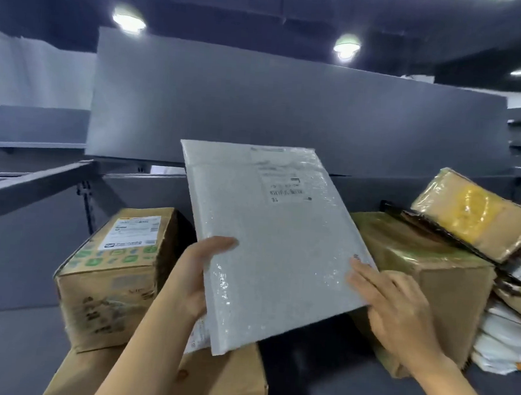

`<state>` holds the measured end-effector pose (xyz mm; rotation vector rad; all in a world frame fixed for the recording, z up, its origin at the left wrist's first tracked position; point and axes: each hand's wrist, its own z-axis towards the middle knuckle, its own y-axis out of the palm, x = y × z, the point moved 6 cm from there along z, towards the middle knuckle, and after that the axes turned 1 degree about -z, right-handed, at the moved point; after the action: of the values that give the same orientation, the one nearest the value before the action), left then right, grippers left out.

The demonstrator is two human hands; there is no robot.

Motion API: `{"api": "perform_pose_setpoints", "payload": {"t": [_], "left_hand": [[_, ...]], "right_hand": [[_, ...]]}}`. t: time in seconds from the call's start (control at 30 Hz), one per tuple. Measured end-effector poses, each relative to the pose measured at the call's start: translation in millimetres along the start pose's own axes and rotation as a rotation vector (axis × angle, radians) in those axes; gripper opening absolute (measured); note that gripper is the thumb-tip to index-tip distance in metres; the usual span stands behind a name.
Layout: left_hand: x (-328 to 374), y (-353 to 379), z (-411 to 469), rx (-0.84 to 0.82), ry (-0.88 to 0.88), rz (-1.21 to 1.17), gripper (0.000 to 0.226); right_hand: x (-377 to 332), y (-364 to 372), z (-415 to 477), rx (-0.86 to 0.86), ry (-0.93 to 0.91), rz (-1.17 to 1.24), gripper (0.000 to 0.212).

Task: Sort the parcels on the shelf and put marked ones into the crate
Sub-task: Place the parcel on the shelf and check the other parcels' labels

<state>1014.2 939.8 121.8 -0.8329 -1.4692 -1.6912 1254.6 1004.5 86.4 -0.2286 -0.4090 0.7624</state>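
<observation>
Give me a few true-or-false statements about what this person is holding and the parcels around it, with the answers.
1. The left hand and the right hand both touch the white padded mailer. True.
2. The mailer lies flat on a carton. False: it is held up, tilted.
3. Its shipping label sits near the upper edge. True.
4. The carton with green icons stands right of the mailer. False: it stands to the left.
5. A parcel with a yellow patch lies at the far right. True.
</observation>
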Motion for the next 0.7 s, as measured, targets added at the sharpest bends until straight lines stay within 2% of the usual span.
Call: {"api": "perform_pose_setpoints", "payload": {"t": [0.1, 0.13, 0.2, 0.27, 0.3, 0.37, 0.43, 0.5, 0.6, 0.7], "left_hand": [[0.5, -13.6, -4.0, 0.039, 0.037, 0.044, 0.026], [1.7, -17.4, -4.0, 0.032, 0.048, 0.049, 0.032], [3.5, -24.3, -4.4, 0.031, 0.037, 0.045, 0.050], [5.4, -28.0, -4.5, 0.019, 0.031, 0.021, 0.059], [7.5, -29.1, -4.2, 0.010, 0.035, 0.008, 0.063], [12.1, -29.1, -2.8, -0.010, 0.044, 0.000, 0.066], [15.8, -27.8, -1.1, -0.032, 0.041, -0.017, 0.062], [17.7, -27.4, 1.0, -0.021, 0.020, -0.022, 0.066], [18.1, -27.8, 4.1, 0.008, 0.010, -0.011, 0.080], [18.3, -21.8, -0.3, 0.003, 0.031, 0.054, 0.077]], "right_hand": [[-0.9, 23.7, -13.0, -0.351, 0.259, 0.462, 0.074], [-4.7, 26.5, -14.1, -0.405, 0.359, 0.653, 0.075], [-3.8, 21.4, -3.7, -0.281, 0.631, 1.000, 0.078], [5.1, 15.3, 6.5, -0.103, 0.947, 1.216, 0.100], [8.9, 13.1, 12.0, -0.069, 1.052, 1.293, 0.108], [6.9, 9.3, 22.1, -0.166, 1.104, 1.440, 0.118], [-3.7, 4.2, 27.4, -0.305, 1.103, 1.547, 0.114], [-14.0, -2.2, 26.0, -0.388, 1.103, 1.555, 0.108], [-18.1, -7.7, 21.5, -0.387, 1.114, 1.535, 0.103], [-11.8, -3.5, 17.8, -0.346, 1.112, 1.527, 0.103]]}}
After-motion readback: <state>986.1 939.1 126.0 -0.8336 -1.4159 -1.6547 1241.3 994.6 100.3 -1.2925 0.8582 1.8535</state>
